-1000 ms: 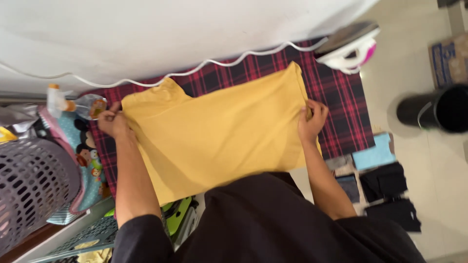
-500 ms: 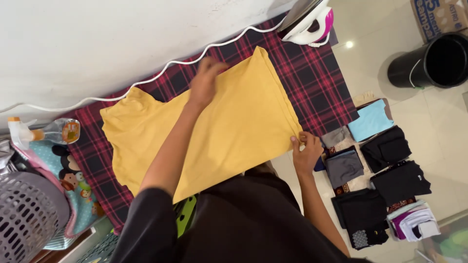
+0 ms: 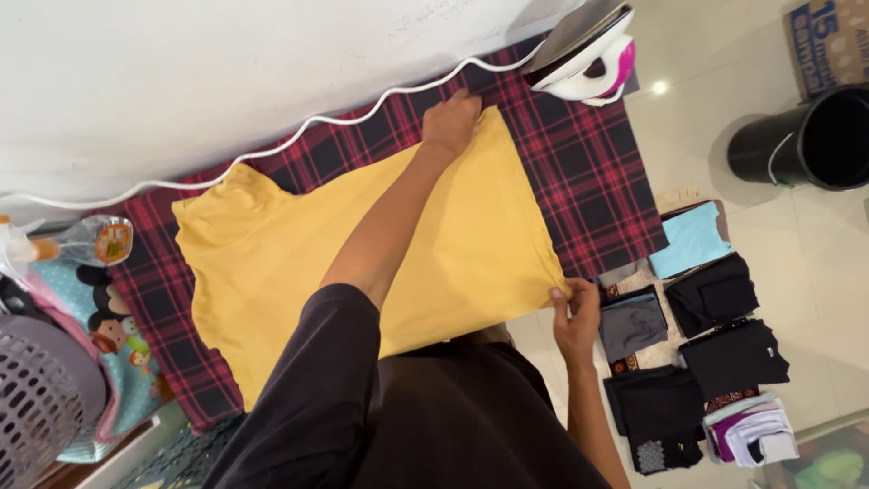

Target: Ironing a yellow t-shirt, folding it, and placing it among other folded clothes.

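Left hand (image 3: 450, 120) is now gripping the far hem corner of the yellow T-shirt (image 3: 272, 263), having crossed over from its sleeve end; right hand (image 3: 576, 312) is pinching the near hem corner, lower than before.

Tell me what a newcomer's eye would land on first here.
The yellow shirt spread flat over the red plaid cloth dominates the middle. The left hand grips its far corner by the wall, the right hand its near corner. A white and pink iron stands at the cloth's far end.
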